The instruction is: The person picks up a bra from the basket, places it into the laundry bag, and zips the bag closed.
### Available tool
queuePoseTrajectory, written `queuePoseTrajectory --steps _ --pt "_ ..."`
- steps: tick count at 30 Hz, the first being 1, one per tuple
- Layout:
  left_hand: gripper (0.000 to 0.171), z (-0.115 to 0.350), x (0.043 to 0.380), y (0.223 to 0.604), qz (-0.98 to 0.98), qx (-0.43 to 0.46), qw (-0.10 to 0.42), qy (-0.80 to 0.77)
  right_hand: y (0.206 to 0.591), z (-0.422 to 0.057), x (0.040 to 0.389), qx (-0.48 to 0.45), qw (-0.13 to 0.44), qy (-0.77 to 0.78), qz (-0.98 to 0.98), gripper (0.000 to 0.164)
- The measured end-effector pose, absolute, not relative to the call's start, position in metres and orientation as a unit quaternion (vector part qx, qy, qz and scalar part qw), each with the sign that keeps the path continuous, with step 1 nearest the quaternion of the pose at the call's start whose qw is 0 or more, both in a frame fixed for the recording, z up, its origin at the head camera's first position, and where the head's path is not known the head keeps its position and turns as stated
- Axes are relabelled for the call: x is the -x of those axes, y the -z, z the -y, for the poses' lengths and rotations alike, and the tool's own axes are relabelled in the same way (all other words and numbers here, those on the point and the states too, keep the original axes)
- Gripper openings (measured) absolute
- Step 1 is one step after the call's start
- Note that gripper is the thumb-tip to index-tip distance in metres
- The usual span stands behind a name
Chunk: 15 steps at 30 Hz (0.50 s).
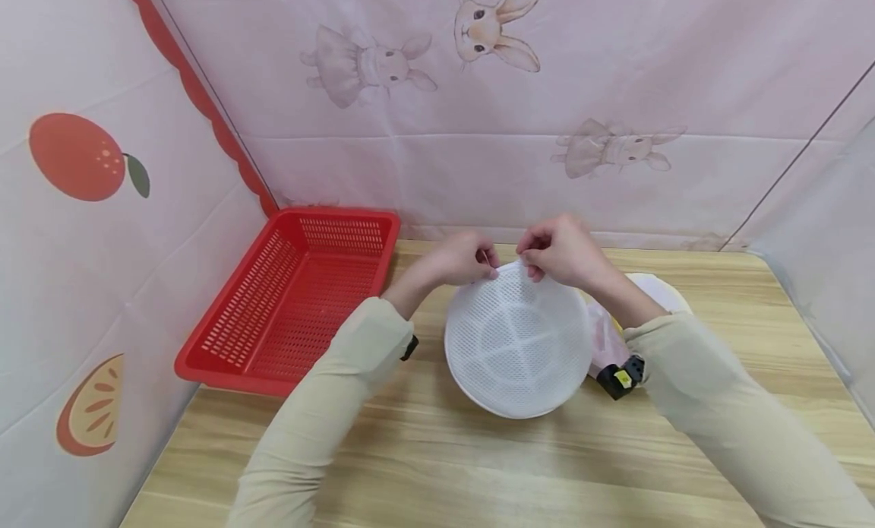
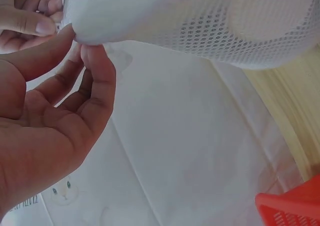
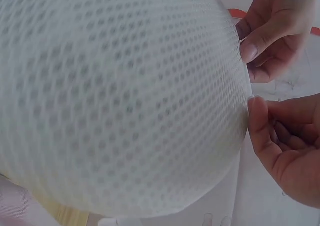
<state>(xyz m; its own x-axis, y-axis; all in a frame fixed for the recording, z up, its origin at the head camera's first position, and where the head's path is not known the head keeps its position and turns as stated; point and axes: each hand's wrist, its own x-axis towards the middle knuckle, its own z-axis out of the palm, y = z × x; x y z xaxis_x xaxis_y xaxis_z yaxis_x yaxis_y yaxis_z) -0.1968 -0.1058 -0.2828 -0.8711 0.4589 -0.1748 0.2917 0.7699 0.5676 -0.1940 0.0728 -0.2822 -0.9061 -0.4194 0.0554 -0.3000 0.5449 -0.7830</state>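
Note:
A round white mesh laundry bag (image 1: 517, 346) is held up in front of me, its netted face crossed by pale seams. My left hand (image 1: 465, 259) pinches its top edge between thumb and fingertips, as the left wrist view also shows. Just to the right, my right hand (image 1: 560, 251) pinches the same edge with thumb and curled fingers. In the right wrist view the mesh (image 3: 130, 100) bulges outward and fills much of the picture. A pale round shape (image 2: 270, 10) shows through the netting in the left wrist view.
A red plastic basket (image 1: 384, 258) with slotted sides stands at the left on the wooden table (image 1: 437, 467). Under my right forearm lie a pinkish mesh piece (image 1: 604, 336) and a white rounded item (image 1: 659, 291) with a yellow edge. A pink printed cloth wall (image 1: 437, 171) closes off the back.

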Motion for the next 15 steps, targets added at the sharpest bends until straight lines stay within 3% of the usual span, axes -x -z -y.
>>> queuePoseTrajectory --steps 7,15 --pt "0.005 0.102 0.196 0.290 -0.934 -0.198 0.133 -0.265 0.285 -0.081 0.196 0.178 0.075 0.433 -0.881 0.009" --pt "0.005 0.119 0.198 0.306 -0.933 -0.122 0.097 -0.324 0.289 -0.113 0.199 0.117 0.098 0.445 -0.883 0.012"
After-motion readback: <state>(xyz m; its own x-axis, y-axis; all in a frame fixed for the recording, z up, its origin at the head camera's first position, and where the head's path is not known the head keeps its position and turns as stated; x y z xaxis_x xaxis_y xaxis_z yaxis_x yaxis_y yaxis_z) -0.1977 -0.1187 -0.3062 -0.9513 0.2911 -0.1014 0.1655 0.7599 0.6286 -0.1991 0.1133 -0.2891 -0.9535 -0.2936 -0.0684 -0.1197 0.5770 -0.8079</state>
